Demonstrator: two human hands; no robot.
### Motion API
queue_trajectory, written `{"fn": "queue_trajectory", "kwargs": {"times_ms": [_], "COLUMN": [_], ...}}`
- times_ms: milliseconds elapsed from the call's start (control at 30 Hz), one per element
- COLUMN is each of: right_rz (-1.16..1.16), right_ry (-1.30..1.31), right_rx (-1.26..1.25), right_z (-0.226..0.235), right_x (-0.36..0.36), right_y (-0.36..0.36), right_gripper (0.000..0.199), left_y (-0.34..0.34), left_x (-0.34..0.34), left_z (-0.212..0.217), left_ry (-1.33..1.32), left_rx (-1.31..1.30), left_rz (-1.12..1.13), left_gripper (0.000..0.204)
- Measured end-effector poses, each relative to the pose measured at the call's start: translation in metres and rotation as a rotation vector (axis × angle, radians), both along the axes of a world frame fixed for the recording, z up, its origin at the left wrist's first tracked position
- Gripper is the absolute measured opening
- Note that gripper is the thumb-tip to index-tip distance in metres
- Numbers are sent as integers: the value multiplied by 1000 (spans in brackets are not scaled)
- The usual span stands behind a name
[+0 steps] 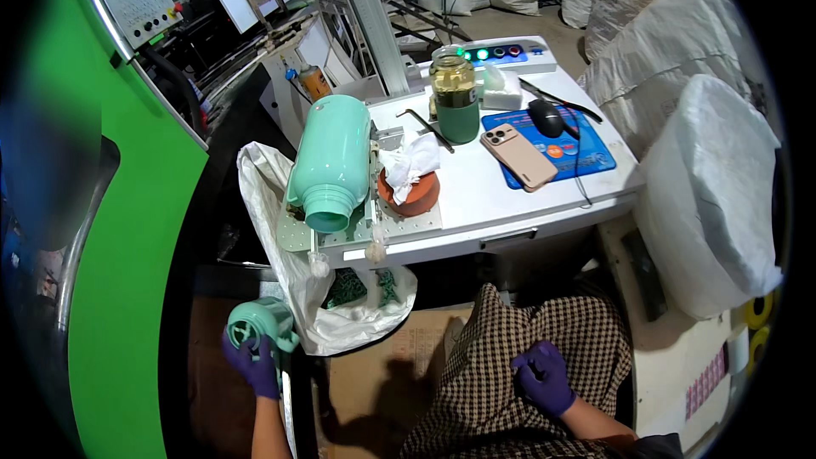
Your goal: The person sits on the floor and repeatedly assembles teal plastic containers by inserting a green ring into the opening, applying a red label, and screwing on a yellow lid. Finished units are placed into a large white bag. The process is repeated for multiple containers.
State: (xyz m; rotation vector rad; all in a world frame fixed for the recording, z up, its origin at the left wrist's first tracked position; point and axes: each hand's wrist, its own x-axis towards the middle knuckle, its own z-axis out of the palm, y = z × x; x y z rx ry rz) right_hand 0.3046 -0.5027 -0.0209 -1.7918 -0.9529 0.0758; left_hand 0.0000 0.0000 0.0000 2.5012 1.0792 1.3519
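My left hand (253,364), in a purple glove, is closed on a mint-green flask shell (260,321) at the lower left. Its round opening with inner ribs shows, and my fingers hook over the rim. My right hand (544,378), gloved in purple too, rests curled on my checked lap with nothing visible in it. A larger mint-green flask body (330,161) lies on its side on a fixture plate (416,223) at the table's left edge, mouth toward me. Beside it sits a reddish-brown round tub (418,197) with crumpled white tissue (410,158) on top.
The white table (476,204) carries a jar of yellowish liquid (454,93), a hex key (427,130), a phone (518,155), a blue mat (595,153) and a mouse (546,118). A white sack (327,336) with green scraps hangs below. Another white sack (710,204) stands right.
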Motion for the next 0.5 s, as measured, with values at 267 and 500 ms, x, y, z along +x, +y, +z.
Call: {"fn": "queue_trajectory", "kwargs": {"times_ms": [267,500], "right_rz": [412,231], "right_ry": [202,85], "right_rx": [139,44], "right_z": [105,116], "right_x": [-59,-64], "right_y": [1,-20], "right_gripper": [47,38], "left_y": [-314,-391], "left_x": [69,97], "left_z": [113,78], "left_ry": [309,134], "left_rx": [200,168], "left_rz": [-412,-691], "left_gripper": [35,63]}}
